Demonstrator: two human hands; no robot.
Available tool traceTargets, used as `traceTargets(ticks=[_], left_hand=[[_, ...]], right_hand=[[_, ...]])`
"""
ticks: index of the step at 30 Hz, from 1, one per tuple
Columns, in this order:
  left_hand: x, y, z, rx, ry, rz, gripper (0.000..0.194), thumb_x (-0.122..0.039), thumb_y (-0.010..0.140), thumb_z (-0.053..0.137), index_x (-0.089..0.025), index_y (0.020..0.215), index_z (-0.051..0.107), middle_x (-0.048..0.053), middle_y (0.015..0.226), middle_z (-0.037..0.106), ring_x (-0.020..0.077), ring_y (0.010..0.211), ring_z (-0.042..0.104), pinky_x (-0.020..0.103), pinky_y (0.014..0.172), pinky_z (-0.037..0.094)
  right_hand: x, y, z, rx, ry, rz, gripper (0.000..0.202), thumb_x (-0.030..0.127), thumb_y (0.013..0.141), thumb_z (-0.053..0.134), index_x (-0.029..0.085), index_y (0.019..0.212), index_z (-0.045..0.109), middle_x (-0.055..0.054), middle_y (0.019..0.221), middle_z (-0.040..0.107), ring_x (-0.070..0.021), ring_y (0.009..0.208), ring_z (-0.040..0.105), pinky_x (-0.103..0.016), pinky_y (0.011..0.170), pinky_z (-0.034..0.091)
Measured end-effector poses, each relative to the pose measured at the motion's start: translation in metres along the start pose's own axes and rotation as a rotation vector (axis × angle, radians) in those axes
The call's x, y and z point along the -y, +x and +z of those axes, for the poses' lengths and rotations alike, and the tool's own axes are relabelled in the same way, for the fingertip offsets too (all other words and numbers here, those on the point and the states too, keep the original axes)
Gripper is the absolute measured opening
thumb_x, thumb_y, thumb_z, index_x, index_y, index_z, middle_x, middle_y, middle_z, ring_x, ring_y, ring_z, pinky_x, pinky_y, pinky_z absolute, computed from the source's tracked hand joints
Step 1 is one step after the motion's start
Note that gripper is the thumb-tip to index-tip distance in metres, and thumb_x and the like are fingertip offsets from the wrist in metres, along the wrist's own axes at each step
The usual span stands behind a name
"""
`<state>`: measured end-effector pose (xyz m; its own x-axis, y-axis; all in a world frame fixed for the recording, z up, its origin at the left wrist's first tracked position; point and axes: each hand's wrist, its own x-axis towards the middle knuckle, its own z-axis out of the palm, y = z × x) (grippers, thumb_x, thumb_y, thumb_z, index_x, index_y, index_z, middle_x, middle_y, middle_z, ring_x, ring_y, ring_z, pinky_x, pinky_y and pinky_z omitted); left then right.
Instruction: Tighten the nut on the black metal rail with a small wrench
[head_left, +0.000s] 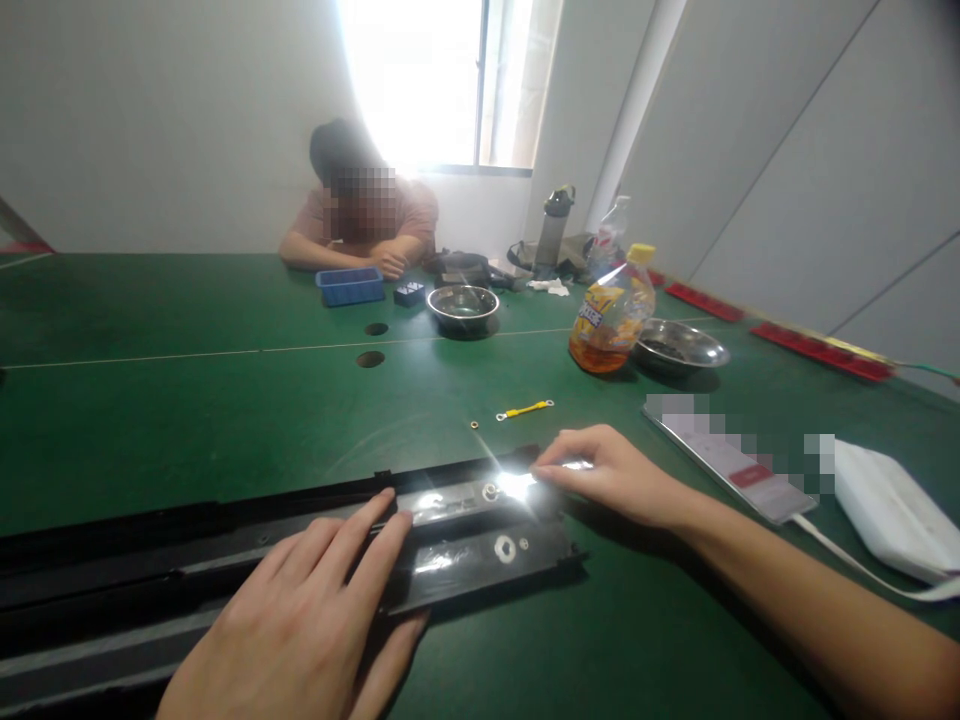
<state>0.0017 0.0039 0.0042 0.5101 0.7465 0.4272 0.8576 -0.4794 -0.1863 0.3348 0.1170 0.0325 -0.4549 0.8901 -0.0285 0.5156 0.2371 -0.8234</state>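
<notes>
A long black channel-shaped profile (450, 575) lies on the table, running off to the left. My left hand (300, 610) grips it, with fingers over the top and the thumb along the near side. Inside the channel sits a shiny metal strip (442, 503) with a round fitting (491, 491) near its right part. Thumb and fingers of my right hand (600, 470) pinch the strip's right end, where strong glare hides detail. Beyond the profile lie a yellow cable with ring terminals (527, 409) and a small brass-coloured nut or washer (474, 425).
Metal bowls (463, 310) (679, 350), a drink bottle (611, 320) and a blue tray (349, 287) stand farther back. On the right lie a phone (727, 460) with a white cable and a white block (892, 510). A person (360, 215) leans on the far table edge.
</notes>
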Motion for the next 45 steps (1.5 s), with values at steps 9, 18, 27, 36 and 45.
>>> traceTargets(ticks=[9, 18, 27, 36, 45], left_hand=[[0.0, 0.001, -0.0017, 0.018, -0.01, -0.005, 0.062, -0.056, 0.092, 0.061, -0.026, 0.145, 0.059, 0.005, 0.148, 0.066, 0.0269, 0.115, 0.068, 0.043, 0.095, 0.054], [0.0001, 0.0015, -0.0014, 0.022, -0.009, 0.0, 0.062, -0.056, 0.091, 0.062, -0.026, 0.145, 0.059, 0.006, 0.148, 0.066, 0.0277, 0.116, 0.068, 0.044, 0.096, 0.054], [0.0, 0.001, -0.002, 0.016, -0.008, -0.005, 0.062, -0.057, 0.092, 0.062, -0.026, 0.145, 0.059, 0.005, 0.148, 0.066, 0.0277, 0.115, 0.068, 0.045, 0.096, 0.054], [0.0, 0.0016, -0.0003, 0.017, -0.008, -0.001, 0.063, -0.058, 0.091, 0.062, -0.026, 0.146, 0.059, 0.005, 0.148, 0.067, 0.0275, 0.114, 0.068, 0.044, 0.095, 0.054], [0.0001, 0.0012, -0.0021, 0.017, -0.01, -0.001, 0.063, -0.057, 0.092, 0.062, -0.025, 0.146, 0.059, 0.005, 0.148, 0.066, 0.0273, 0.115, 0.068, 0.045, 0.095, 0.056]], right_hand=[[0.0017, 0.0003, -0.0012, 0.01, 0.003, 0.006, 0.025, 0.044, 0.09, 0.077, 0.02, 0.091, 0.086, -0.008, 0.095, 0.085, -0.0261, 0.091, 0.077, -0.037, 0.086, 0.059], [0.0007, 0.0006, -0.0011, 0.008, -0.007, 0.002, 0.025, 0.043, 0.091, 0.077, 0.02, 0.091, 0.086, -0.008, 0.095, 0.085, -0.0256, 0.091, 0.077, -0.036, 0.086, 0.058], [0.0009, 0.001, -0.0004, 0.001, -0.021, 0.001, 0.027, 0.046, 0.09, 0.076, 0.021, 0.091, 0.086, -0.007, 0.095, 0.085, -0.0265, 0.091, 0.077, -0.037, 0.086, 0.059], [0.0032, -0.0003, -0.0027, 0.004, -0.015, -0.004, 0.025, 0.044, 0.091, 0.074, 0.022, 0.094, 0.086, -0.007, 0.099, 0.085, -0.0275, 0.094, 0.077, -0.039, 0.089, 0.06], [0.0011, -0.0003, -0.0037, -0.004, 0.011, 0.031, 0.027, 0.046, 0.088, 0.078, 0.021, 0.093, 0.086, -0.008, 0.099, 0.085, -0.0272, 0.093, 0.078, -0.039, 0.087, 0.06]])
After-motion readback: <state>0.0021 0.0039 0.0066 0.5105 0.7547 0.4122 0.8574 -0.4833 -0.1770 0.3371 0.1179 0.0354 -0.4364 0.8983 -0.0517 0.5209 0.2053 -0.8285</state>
